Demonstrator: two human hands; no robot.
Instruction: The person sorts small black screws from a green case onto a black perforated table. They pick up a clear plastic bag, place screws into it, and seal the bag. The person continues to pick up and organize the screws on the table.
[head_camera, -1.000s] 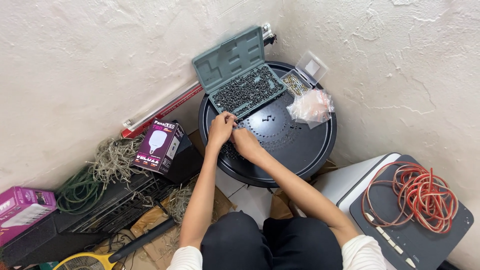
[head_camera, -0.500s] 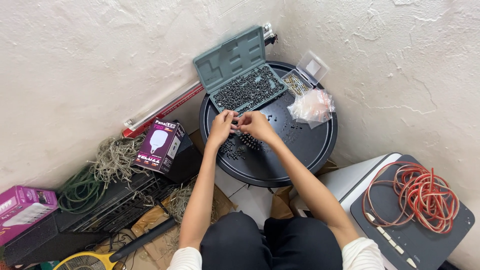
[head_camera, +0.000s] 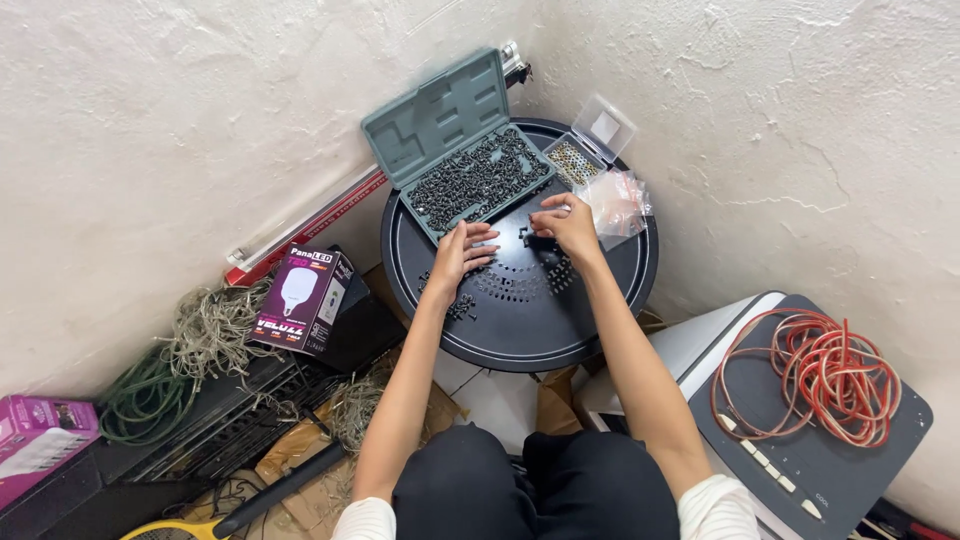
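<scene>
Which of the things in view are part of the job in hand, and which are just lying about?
In hand: left hand and right hand on the round black tray; small dark screws; open grey case full of screws; small clear box; plastic bag.

Lying about: bulb box; red cable coil; green wire; pink box.

A rough plastered corner with clutter on the floor

We look down into a corner where two white, rough plaster walls (head_camera: 180, 130) meet at the far side, evenly lit. On the left floor lie a tangle of green cable (head_camera: 140, 400), a purple bulb box (head_camera: 303, 297) and a pink box (head_camera: 35, 440); a long tube in a red sleeve (head_camera: 320, 222) leans along the wall. At the right, a grey unit (head_camera: 800, 440) carries a coil of orange cord (head_camera: 825, 375).
</scene>
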